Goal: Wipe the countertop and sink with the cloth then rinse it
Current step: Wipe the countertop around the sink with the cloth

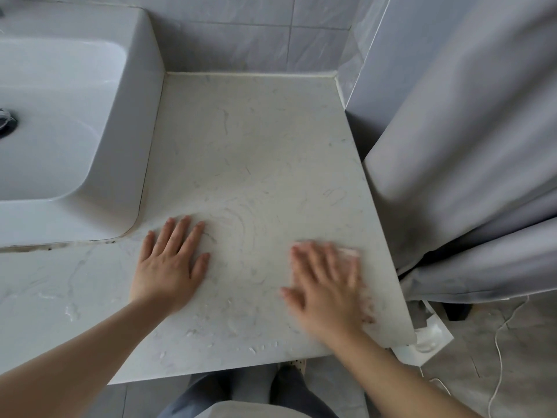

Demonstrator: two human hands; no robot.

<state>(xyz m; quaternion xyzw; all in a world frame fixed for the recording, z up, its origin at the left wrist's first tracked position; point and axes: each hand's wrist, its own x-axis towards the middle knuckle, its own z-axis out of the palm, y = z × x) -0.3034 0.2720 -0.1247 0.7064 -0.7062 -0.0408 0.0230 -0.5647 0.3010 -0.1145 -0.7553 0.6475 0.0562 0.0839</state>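
The pale marbled countertop (256, 140) shows wet, swirled streaks. My left hand (171, 263) lies flat on it with fingers spread, holding nothing, close to the front right corner of the white sink (75, 122). My right hand (325, 285) is blurred with motion near the counter's right edge and presses flat on a light cloth (349, 252). Only pinkish-white bits of the cloth show past the fingers; the rest is hidden under the hand.
A grey curtain (467, 146) hangs right beside the counter's right edge. Grey wall tiles (250, 40) close off the back. On the floor below the right corner lie a white object (428, 342) and a thin cable (498, 360). The sink drain (6, 123) sits at the far left.
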